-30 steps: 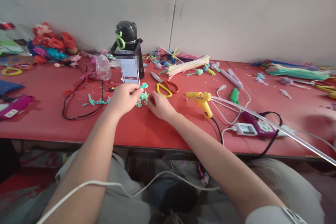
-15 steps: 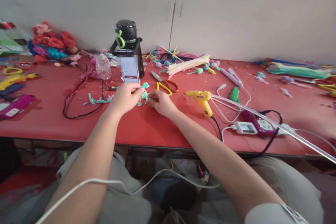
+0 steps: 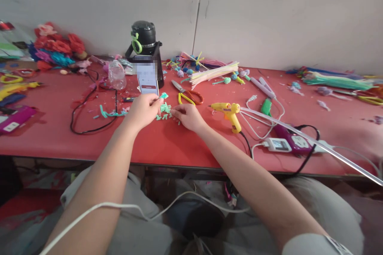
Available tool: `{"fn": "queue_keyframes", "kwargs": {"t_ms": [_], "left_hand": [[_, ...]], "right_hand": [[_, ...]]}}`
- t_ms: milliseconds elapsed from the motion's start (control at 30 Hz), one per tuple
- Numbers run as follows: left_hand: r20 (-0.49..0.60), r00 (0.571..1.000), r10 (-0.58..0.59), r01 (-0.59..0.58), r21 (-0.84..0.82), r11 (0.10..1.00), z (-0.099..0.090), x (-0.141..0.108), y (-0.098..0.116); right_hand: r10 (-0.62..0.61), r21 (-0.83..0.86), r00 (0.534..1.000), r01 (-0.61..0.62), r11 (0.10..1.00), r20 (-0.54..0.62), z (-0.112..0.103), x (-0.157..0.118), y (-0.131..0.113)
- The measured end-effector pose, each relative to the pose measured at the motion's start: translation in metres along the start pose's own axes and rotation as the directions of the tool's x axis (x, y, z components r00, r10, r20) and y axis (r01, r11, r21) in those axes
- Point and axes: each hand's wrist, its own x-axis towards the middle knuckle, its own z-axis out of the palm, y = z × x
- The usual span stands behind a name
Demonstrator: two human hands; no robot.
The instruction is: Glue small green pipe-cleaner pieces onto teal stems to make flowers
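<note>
My left hand [image 3: 147, 109] is closed in a pinch on a small teal piece [image 3: 163, 95], which sticks out past the thumb and forefinger. Under and beside those fingers lies a loose heap of short green bits [image 3: 165, 108], some scattered toward the front. At the heap's right side is my right hand [image 3: 189, 117], its fingers bent and drawn together at the tips. Whatever they hold is too small to make out. Just behind this hand lie scissors with orange and yellow handles [image 3: 191, 97].
A phone [image 3: 148, 81] leans on a black flask [image 3: 144, 38]. The yellow glue gun [image 3: 229, 111], with its long clear stick [image 3: 299, 132], lies to the right near a purple power strip [image 3: 295, 141]. Pale fuzzy stems [image 3: 214, 75] lie behind, and a black cable [image 3: 79, 132] loops at left.
My right hand has shifted slightly right and toward me. More green bits now show spread between the hands. My left hand stays nearly in place, still pinching the teal piece.
</note>
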Motion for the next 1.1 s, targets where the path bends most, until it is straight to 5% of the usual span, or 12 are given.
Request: {"fn": "queue_keyframes", "kwargs": {"t_ms": [300,633,1100], "left_hand": [[0.003,1.0,-0.028,0.029,-0.063,0.998,0.021,-0.003,0.01],[-0.053,0.992,0.119,-0.127,-0.202,0.971,0.075,-0.042,0.054],[-0.033,0.992,0.124,-0.128,-0.174,0.976,0.098,-0.052,0.072]], "right_hand": [[0.016,0.147,0.998,-0.008,0.989,-0.056,-0.014,-0.016,-0.01],[0.022,0.182,0.958,0.032,0.983,-0.286,-0.055,-0.094,-0.027],[0.047,0.323,0.927,0.082,0.943,-0.371,-0.042,-0.104,-0.021]]}}
